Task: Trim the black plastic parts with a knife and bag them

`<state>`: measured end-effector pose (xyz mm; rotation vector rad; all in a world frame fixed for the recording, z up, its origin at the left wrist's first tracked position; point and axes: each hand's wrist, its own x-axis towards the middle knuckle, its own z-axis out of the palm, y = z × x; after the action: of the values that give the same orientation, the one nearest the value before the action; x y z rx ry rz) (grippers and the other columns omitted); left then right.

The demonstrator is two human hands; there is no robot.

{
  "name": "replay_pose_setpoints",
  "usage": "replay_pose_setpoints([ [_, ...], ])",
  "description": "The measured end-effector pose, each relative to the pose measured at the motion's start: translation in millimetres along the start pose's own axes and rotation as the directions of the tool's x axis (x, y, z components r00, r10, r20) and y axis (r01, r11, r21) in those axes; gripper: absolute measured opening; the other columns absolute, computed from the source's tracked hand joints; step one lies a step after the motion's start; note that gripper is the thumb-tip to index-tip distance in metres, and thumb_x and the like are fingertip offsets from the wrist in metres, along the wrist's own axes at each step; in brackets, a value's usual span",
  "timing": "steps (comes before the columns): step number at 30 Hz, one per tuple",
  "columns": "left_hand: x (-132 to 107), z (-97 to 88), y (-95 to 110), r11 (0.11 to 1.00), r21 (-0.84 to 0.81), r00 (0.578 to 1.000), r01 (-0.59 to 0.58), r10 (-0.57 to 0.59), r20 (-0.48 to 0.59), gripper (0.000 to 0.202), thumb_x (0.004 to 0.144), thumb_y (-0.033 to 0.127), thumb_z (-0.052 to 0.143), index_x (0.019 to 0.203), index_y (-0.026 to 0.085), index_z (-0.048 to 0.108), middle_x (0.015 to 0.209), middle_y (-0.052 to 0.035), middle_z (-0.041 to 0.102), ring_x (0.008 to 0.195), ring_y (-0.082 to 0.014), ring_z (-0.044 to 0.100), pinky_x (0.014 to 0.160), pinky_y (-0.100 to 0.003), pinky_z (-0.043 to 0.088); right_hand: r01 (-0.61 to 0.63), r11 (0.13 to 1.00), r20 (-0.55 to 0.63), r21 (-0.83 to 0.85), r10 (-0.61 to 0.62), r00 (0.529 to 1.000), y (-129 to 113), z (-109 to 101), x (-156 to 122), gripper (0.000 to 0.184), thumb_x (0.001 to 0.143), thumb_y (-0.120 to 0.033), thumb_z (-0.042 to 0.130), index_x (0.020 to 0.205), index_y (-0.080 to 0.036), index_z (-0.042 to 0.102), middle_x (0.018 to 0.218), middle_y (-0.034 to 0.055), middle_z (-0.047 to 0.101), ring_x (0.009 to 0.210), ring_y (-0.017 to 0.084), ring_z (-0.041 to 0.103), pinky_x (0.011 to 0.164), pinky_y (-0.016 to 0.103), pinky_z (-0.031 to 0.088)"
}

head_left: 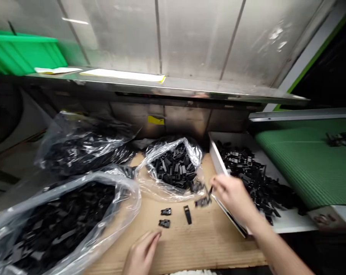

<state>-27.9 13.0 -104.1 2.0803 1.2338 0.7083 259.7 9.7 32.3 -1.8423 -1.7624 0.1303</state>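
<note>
My right hand (232, 194) is closed in a pinch on a small dark plastic part (210, 190), blurred, at the near side of the white tray. Just left of it, another black clip (201, 202) lies on or just above the cardboard, smeared by motion. My left hand (143, 252) rests low on the cardboard with thumb and fingers pressed together; what sits at the fingertips, if anything, is too small to name. Beyond those fingertips lie two small black buckle-like clips (164, 223), one above the other. A longer black lever-like piece (187, 214) lies between the hands.
An open clear bag (173, 168) of black pieces stands mid-table. A larger open bag (67, 225) is at left, a filled bag (87, 149) behind. The white tray (219, 156) holds heaped parts beside a green conveyor belt (299, 152). A metal shelf (184, 88) crosses above.
</note>
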Motion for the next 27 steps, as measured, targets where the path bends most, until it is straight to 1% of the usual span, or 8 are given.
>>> replay_pose_setpoints([
  [3,15.9,0.9,8.3,0.999,0.016,0.999,-0.043,0.043,-0.013,0.024,0.083,0.028,0.042,0.084,0.02,0.065,0.087,-0.0047,0.069,0.081,-0.0169,0.064,0.072,-0.022,0.052,0.036,0.999,0.206,0.031,-0.041,0.978,-31.0,67.5,-51.0,0.025,0.077,-0.004,0.042,0.066,-0.018,0.06,0.064,0.0005,0.062,0.061,0.013,0.059,0.055,0.018,0.042],
  [5,20.1,1.8,9.9,0.999,0.025,0.999,-0.046,0.047,-0.021,0.024,0.084,0.025,0.041,0.085,0.02,0.064,0.087,-0.0054,0.068,0.082,-0.017,0.064,0.073,-0.023,0.052,0.032,0.999,0.284,0.004,-0.032,0.958,-43.5,100.7,-66.1,0.025,0.076,-0.002,0.041,0.071,-0.017,0.061,0.069,0.0038,0.063,0.065,0.016,0.06,0.058,0.022,0.043],
  [9,14.6,4.4,-0.3,0.999,0.032,0.999,-0.031,0.031,-0.01,0.022,0.083,0.023,0.042,0.083,0.02,0.064,0.086,-0.0052,0.068,0.083,-0.0179,0.063,0.074,-0.026,0.051,0.02,0.999,0.396,-0.05,0.001,0.918,-57.8,133.9,-65.9,0.023,0.076,0.0,0.042,0.076,-0.013,0.062,0.076,0.0096,0.063,0.071,0.02,0.06,0.062,0.027,0.043],
  [15,6.4,15.1,-7.6,0.999,0.014,0.998,-0.047,0.046,0.043,0.02,0.082,0.022,0.044,0.082,0.02,0.064,0.086,-0.0046,0.068,0.081,-0.0175,0.063,0.074,-0.025,0.051,-0.077,0.997,0.479,0.008,0.063,0.876,-67.2,147.0,-64.8,0.01,0.081,-0.01,0.049,0.084,-0.011,0.059,0.085,0.0039,0.062,0.08,0.016,0.058,0.072,0.033,0.045],
  [20,6.0,19.7,-4.7,0.999,0.015,0.997,-0.051,0.05,0.05,0.021,0.084,0.023,0.043,0.085,0.018,0.064,0.088,-0.0055,0.067,0.085,-0.0177,0.062,0.077,-0.026,0.05,-0.294,0.937,0.387,0.191,0.203,0.899,-44.6,132.0,-84.5,0.018,0.077,-0.006,0.045,0.079,-0.013,0.062,0.083,0.0097,0.064,0.082,0.02,0.058,0.074,0.032,0.042],
  [22,4.7,18.2,-5.0,0.999,0.021,0.998,-0.045,0.044,0.047,0.021,0.084,0.024,0.043,0.084,0.018,0.064,0.088,-0.0058,0.067,0.085,-0.0184,0.062,0.077,-0.027,0.05,-0.4,0.866,0.336,0.302,0.296,0.894,-22.7,122.9,-97.3,0.02,0.081,-0.016,0.042,0.079,-0.015,0.062,0.08,0.0089,0.065,0.078,0.019,0.058,0.071,0.03,0.043],
  [24,3.2,16.5,-4.2,0.999,0.023,0.998,-0.04,0.038,0.052,0.022,0.084,0.025,0.043,0.083,0.018,0.064,0.086,-0.0058,0.068,0.083,-0.0186,0.063,0.075,-0.028,0.051,-0.506,0.759,0.321,0.411,0.399,0.859,1.7,117.7,-109.7,0.029,0.084,-0.031,0.037,0.078,-0.014,0.06,0.068,0.0072,0.063,0.057,0.015,0.055,0.054,0.026,0.043],
  [27,3.0,16.1,1.4,0.999,0.018,0.996,-0.049,0.048,0.077,0.022,0.084,0.025,0.043,0.081,0.019,0.064,0.084,-0.005,0.068,0.08,-0.0174,0.064,0.073,-0.025,0.052,-0.616,0.566,0.356,0.547,0.509,0.784,29.3,117.6,-121.3,0.045,0.079,-0.052,0.037,0.074,-0.012,0.057,0.056,0.0043,0.057,0.033,0.006,0.033,0.032,0.019,0.024],
])
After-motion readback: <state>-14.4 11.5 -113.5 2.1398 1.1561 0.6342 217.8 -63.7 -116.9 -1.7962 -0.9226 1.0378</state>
